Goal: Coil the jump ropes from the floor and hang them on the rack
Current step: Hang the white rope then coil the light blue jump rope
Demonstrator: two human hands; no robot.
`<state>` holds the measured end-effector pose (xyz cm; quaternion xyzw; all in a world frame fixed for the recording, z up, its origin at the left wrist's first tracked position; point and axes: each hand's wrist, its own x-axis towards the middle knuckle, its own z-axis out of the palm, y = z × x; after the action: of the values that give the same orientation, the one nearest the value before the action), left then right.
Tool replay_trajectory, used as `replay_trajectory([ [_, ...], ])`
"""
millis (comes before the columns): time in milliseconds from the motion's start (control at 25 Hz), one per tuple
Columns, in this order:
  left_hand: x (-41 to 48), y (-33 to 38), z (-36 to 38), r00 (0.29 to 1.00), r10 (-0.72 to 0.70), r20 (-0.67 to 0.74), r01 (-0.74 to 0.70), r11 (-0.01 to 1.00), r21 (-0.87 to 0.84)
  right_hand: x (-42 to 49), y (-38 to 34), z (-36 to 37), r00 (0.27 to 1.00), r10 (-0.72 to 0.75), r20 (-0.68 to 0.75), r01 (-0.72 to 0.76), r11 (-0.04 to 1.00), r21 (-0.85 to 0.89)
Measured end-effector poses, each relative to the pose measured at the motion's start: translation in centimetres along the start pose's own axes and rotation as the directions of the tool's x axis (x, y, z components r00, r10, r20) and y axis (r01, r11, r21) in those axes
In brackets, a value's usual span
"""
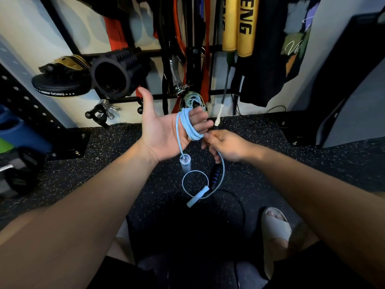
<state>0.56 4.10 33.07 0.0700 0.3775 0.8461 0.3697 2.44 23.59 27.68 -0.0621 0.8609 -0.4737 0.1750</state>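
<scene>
Blue jump rope is looped round spread left hand fingers, pinched by right hand (floor below lies open)

jump rope: light blue | floor: black, white-speckled | pads: yellow

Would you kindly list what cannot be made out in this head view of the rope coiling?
- Rack: its top is cut off by the upper edge.
- Black jump rope: fades into the dark floor and clothing.
- Right hand: fingertips curl under, hiding how it grips the light blue jump rope.
- Left hand: backs of the wrapped fingers are unseen.
</scene>
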Motion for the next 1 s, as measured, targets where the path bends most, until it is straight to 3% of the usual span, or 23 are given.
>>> replay_trajectory([
  [200,0.4,0.7,-0.7,0.968,0.172,-0.182,-0.174,0.985,0.004,-0.6,-0.8,0.5,0.95,0.215,0.228,-0.179,0.97,-0.166],
  [320,0.9,0.7,-1.6,0.941,0.179,-0.288,-0.127,0.974,0.19,-1.2,-2.6,0.2,0.936,0.222,0.272,-0.115,0.926,-0.361],
  [400,1.1,-0.2,-2.2,0.939,0.125,-0.32,-0.001,0.932,0.361,-2.0,-4.6,-0.3,0.966,0.105,0.235,0.03,0.859,-0.511],
  [600,0.4,-2.4,-1.0,0.973,-0.182,-0.14,0.229,0.831,0.506,-3.1,-6.6,-2.3,0.97,-0.164,0.177,0.238,0.779,-0.58],
  [800,-0.1,-2.4,-0.1,0.897,-0.442,-0.014,0.395,0.787,0.474,-2.7,-5.4,-4.3,0.951,-0.3,0.076,0.297,0.811,-0.505],
  [1000,-0.5,-1.9,0.2,0.877,-0.462,0.133,0.386,0.841,0.379,-1.5,-3.0,-3.9,0.952,-0.305,-0.028,0.279,0.901,-0.331],
])
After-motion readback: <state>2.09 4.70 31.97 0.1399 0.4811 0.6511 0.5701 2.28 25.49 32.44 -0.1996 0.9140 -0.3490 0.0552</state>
